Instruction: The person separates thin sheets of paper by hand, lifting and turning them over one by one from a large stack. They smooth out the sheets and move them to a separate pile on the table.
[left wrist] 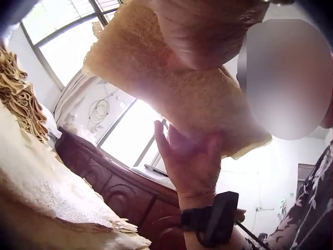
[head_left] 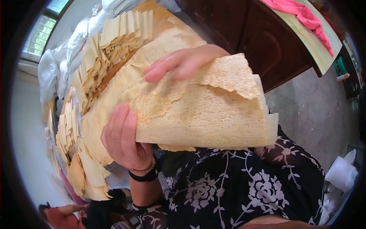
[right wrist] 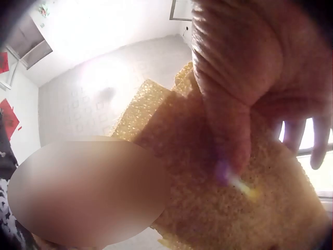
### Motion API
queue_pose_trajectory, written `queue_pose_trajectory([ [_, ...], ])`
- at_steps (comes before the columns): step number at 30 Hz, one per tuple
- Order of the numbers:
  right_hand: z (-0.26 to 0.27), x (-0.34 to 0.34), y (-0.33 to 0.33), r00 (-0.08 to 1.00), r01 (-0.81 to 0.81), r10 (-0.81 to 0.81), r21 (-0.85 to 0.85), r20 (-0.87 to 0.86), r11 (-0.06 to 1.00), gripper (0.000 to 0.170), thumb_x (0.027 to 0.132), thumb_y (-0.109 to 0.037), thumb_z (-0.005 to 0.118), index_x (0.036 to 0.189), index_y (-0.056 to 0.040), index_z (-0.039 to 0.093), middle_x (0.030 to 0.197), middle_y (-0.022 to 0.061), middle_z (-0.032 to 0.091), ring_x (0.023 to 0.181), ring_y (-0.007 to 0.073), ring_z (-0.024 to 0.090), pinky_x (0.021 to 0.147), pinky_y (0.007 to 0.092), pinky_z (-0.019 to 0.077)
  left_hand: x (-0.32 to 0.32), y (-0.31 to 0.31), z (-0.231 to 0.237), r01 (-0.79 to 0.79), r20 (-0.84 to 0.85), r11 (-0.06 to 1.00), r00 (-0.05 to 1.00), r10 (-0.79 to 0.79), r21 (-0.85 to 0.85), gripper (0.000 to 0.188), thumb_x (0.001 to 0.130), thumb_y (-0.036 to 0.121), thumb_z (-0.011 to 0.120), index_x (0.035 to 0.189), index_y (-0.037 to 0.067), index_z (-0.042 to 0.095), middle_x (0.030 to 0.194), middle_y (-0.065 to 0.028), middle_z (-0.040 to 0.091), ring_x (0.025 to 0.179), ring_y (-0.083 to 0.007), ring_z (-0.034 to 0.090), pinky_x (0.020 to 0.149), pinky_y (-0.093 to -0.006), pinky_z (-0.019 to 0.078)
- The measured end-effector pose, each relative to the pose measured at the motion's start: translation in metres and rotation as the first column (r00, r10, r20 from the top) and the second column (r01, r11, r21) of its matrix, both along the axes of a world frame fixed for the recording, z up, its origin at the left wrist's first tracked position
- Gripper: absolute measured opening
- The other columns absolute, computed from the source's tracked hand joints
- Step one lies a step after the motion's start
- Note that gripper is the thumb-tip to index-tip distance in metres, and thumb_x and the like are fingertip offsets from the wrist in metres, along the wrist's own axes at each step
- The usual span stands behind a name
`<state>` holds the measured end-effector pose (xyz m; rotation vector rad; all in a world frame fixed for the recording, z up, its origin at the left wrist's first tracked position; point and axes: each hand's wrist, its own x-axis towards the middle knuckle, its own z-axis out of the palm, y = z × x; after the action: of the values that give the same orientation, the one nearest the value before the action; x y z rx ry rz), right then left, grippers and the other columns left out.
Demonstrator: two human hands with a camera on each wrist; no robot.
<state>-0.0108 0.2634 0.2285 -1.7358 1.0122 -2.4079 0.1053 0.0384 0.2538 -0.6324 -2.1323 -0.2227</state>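
A thin, porous tan flatbread [head_left: 202, 114], folded into several layers with a ragged flap, is held up in front of the torso. My left hand [head_left: 124, 137] grips its left end, fingers lying over the top and the thumb hidden beneath. At the far side, my right hand [head_left: 187, 63] reaches over the flatbread with its fingers across the upper layer. In the right wrist view the thumb [right wrist: 234, 140] presses on the near face, and light shows through the sheet. From the left wrist view, the flatbread [left wrist: 171, 88] spans between both hands.
Large flat sheets of flatbread [head_left: 95, 133] cover the work surface at left. Folded stacks [head_left: 126, 34] line its back edge beside plastic bags [head_left: 70, 53]. A dark wooden cabinet [head_left: 244, 34] and a table with pink cloth [head_left: 305, 19] stand beyond. Another person [head_left: 65, 217] is at lower left.
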Motion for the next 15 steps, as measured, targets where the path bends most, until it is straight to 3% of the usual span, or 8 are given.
queue_pose_trajectory([
  [3, 0.015, 0.021, 0.010, 0.970, 0.078, -0.101, 0.107, 0.223, 0.991, 0.055, 0.090, -0.049, 0.064, 0.115, -0.0010, 0.073, 0.125, 0.0189, 0.068, 0.120, 0.0293, 0.063, 0.103, 0.0383, 0.0482, 0.002, -0.001, -0.002, -0.034, 0.012, 0.999, 0.999, 0.033, 0.032, 0.022, 0.097, 0.019, 0.066, 0.114, 0.005, 0.067, 0.114, -0.0148, 0.072, 0.102, -0.0333, 0.071, 0.089, -0.0402, 0.0492],
  [5, 0.008, 0.015, 0.012, 0.982, 0.077, -0.102, 0.157, 0.159, 0.985, 0.051, 0.091, -0.042, 0.066, 0.119, 0.0008, 0.070, 0.124, 0.0153, 0.068, 0.116, 0.0257, 0.064, 0.101, 0.0364, 0.0491, 0.005, -0.002, -0.002, -0.046, 0.167, 0.992, 0.986, 0.026, 0.114, 0.023, 0.095, 0.015, 0.067, 0.115, 0.004, 0.067, 0.110, -0.0154, 0.072, 0.096, -0.0345, 0.071, 0.084, -0.0393, 0.0515],
  [6, 0.004, 0.013, 0.013, 0.987, 0.078, -0.101, 0.181, 0.125, 0.980, 0.050, 0.091, -0.038, 0.068, 0.121, 0.0017, 0.069, 0.123, 0.0135, 0.069, 0.114, 0.0239, 0.065, 0.100, 0.0354, 0.0495, 0.007, -0.003, -0.006, -0.052, 0.161, 0.993, 0.986, 0.034, 0.108, 0.023, 0.095, 0.015, 0.067, 0.115, 0.004, 0.067, 0.110, -0.0154, 0.072, 0.096, -0.0345, 0.071, 0.084, -0.0393, 0.0515],
  [8, 0.003, 0.018, 0.009, 0.860, 0.111, -0.233, 0.280, 0.454, 0.954, 0.049, 0.091, -0.027, 0.072, 0.130, 0.0016, 0.062, 0.123, 0.0089, 0.068, 0.113, 0.0183, 0.064, 0.098, 0.0333, 0.0502, 0.015, -0.005, -0.015, -0.133, 0.446, 0.948, 0.895, -0.010, 0.288, 0.027, 0.093, 0.011, 0.068, 0.118, 0.002, 0.066, 0.105, -0.0168, 0.072, 0.092, -0.0364, 0.070, 0.078, -0.0389, 0.0536],
  [11, -0.001, 0.008, -0.007, 0.842, 0.020, -0.141, 0.231, 0.521, 0.973, 0.049, 0.092, -0.018, 0.071, 0.133, 0.0044, 0.057, 0.126, 0.0101, 0.066, 0.111, 0.0190, 0.065, 0.098, 0.0337, 0.0500, 0.028, 0.000, -0.010, -0.265, 0.713, 0.846, 0.678, -0.178, 0.463, 0.034, 0.091, 0.005, 0.069, 0.124, -0.001, 0.062, 0.104, -0.0169, 0.071, 0.090, -0.0283, 0.070, 0.077, -0.0357, 0.0543],
  [12, -0.002, 0.010, -0.013, 0.773, 0.034, -0.175, 0.236, 0.610, 0.971, 0.048, 0.093, -0.020, 0.071, 0.132, 0.0037, 0.058, 0.123, 0.0088, 0.067, 0.110, 0.0172, 0.065, 0.096, 0.0319, 0.0504, 0.029, 0.001, -0.012, -0.331, 0.761, 0.795, 0.604, -0.235, 0.508, 0.036, 0.092, 0.004, 0.069, 0.127, -0.001, 0.061, 0.106, -0.0154, 0.071, 0.090, -0.0233, 0.069, 0.080, -0.0339, 0.0541],
  [13, -0.002, 0.011, -0.018, 0.690, 0.052, -0.215, 0.249, 0.691, 0.967, 0.047, 0.093, -0.021, 0.071, 0.132, 0.0030, 0.059, 0.121, 0.0075, 0.068, 0.108, 0.0153, 0.064, 0.093, 0.0301, 0.0508, 0.029, 0.001, -0.015, -0.343, 0.753, 0.794, 0.625, -0.206, 0.502, 0.036, 0.092, 0.004, 0.069, 0.127, -0.001, 0.061, 0.106, -0.0154, 0.071, 0.090, -0.0233, 0.069, 0.080, -0.0339, 0.0541],
  [15, -0.007, 0.010, -0.027, 0.654, 0.026, -0.232, 0.286, 0.720, 0.958, 0.045, 0.094, -0.021, 0.070, 0.131, 0.0033, 0.059, 0.120, 0.0074, 0.068, 0.106, 0.0150, 0.065, 0.093, 0.0297, 0.0506, 0.027, 0.000, -0.024, -0.300, 0.586, 0.510, 0.529, -0.614, 0.806, 0.034, 0.096, -0.001, 0.062, 0.130, -0.002, 0.056, 0.117, -0.0057, 0.068, 0.101, -0.0148, 0.065, 0.088, -0.0306, 0.0528],
])
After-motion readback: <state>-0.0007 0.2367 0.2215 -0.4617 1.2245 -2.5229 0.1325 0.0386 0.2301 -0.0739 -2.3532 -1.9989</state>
